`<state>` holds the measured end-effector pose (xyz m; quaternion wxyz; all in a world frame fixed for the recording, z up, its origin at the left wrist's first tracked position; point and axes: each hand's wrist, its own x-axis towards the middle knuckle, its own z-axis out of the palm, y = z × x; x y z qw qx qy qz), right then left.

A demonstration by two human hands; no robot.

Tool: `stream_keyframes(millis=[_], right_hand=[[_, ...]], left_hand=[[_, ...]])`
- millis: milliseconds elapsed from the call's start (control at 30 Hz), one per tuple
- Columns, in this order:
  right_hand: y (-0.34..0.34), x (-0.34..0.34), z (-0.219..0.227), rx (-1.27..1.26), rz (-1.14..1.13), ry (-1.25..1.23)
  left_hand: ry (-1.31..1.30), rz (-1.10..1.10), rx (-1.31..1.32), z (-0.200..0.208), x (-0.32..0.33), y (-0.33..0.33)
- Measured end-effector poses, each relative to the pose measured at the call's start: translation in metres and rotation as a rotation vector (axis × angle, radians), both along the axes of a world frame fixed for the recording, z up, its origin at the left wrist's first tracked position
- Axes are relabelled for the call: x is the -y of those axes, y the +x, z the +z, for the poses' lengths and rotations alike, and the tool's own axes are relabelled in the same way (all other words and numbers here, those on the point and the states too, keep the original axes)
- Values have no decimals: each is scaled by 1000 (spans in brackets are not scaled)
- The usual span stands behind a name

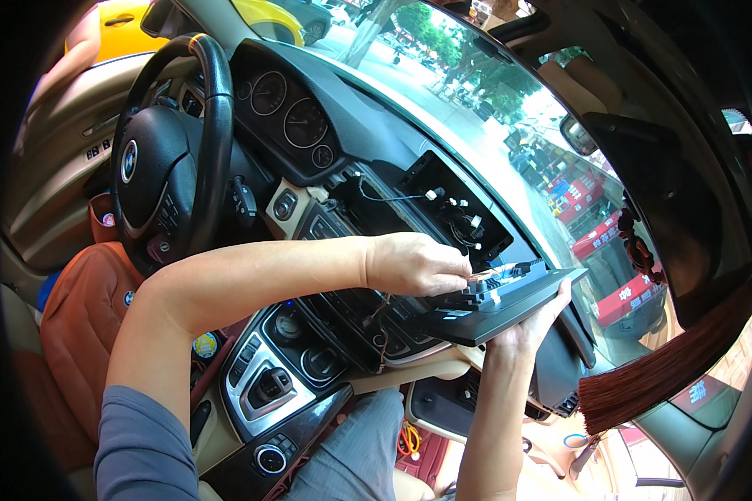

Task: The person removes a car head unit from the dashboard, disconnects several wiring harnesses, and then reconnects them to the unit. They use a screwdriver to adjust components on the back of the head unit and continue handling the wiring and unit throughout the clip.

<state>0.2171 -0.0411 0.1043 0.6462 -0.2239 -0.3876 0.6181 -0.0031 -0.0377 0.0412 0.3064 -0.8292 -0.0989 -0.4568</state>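
Observation:
My right hand (526, 327) grips the lower edge of a flat black car display unit (510, 307), holding it tilted in front of the dashboard with its back side up. My left hand (418, 264) reaches across from the left, its fingers pinched on thin wires (495, 272) at the back of the display; the fingertips and the wire ends are partly hidden. Behind the display, an open dashboard recess (464, 204) holds loose wires with white connectors (476, 221).
To the left stands the steering wheel (216, 96), with the instrument cluster (297, 113) behind it. Below lies the centre console with the gear lever (272, 386). A dark red tassel (660, 380) hangs at the right. Another person's arm (75, 50) rests at the driver's door.

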Motion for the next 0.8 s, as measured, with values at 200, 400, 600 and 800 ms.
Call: stream_keyframes(millis=[200, 400, 600, 800], right_hand=[[-3, 3, 1, -7, -3, -18], [-7, 4, 6, -80, -56, -62], [-3, 2, 1, 33, -67, -37], [-9, 3, 4, 7, -115, -68]], left_hand=[[-45, 9, -19, 1, 2, -1], [13, 39, 7, -2, 2, -1], [93, 7, -51, 2, -2, -4], [73, -11, -65, 2, 0, -3]])
